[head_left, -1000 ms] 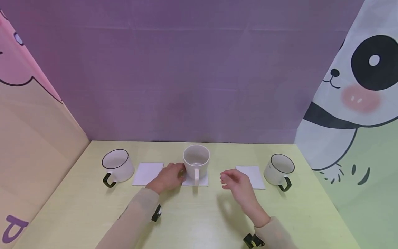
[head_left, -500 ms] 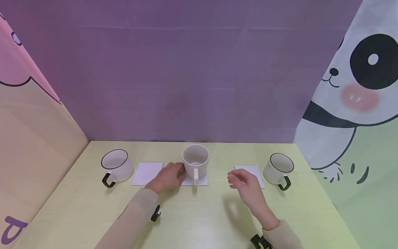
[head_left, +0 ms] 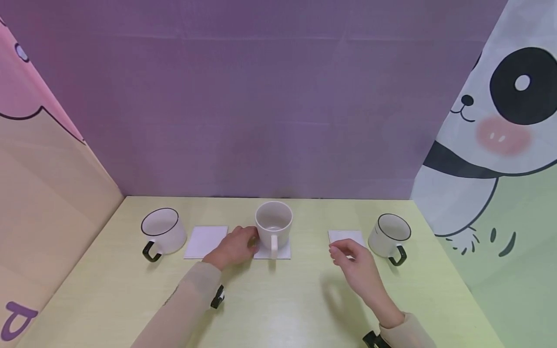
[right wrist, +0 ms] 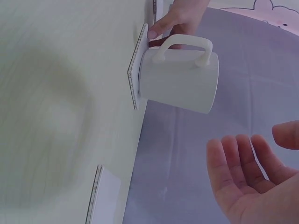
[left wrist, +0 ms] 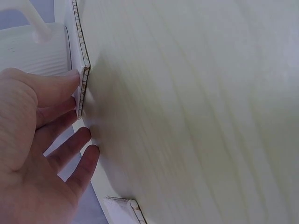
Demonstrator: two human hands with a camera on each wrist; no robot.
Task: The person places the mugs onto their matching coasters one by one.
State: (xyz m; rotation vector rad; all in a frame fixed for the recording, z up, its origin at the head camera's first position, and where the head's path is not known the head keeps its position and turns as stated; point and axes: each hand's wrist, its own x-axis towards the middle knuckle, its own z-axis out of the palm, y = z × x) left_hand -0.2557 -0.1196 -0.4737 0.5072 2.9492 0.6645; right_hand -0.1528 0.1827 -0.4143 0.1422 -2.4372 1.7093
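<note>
A white mug point(head_left: 273, 223) stands upright on the middle white square coaster point(head_left: 285, 253), its white handle towards me. My left hand point(head_left: 237, 247) is at that coaster's left side. In the left wrist view, its thumb and first fingers point(left wrist: 56, 123) hold the coaster's edge beside the mug, while the other fingers hang loose. My right hand point(head_left: 359, 268) is raised over the table, in front of the right coaster point(head_left: 346, 237). In the right wrist view its fingers point(right wrist: 231, 161) are loosely bent and hold nothing, apart from the mug.
A white mug with a black rim and black handle point(head_left: 167, 234) stands at the far left, beside the left coaster point(head_left: 206, 241). A similar mug point(head_left: 387, 239) is at the right, next to the right coaster. A purple backdrop point(head_left: 270, 106) rises behind the table point(head_left: 278, 299).
My right hand has moved to the right, away from the middle mug and towards the front of the right coaster. The left hand stays at the middle coaster.
</note>
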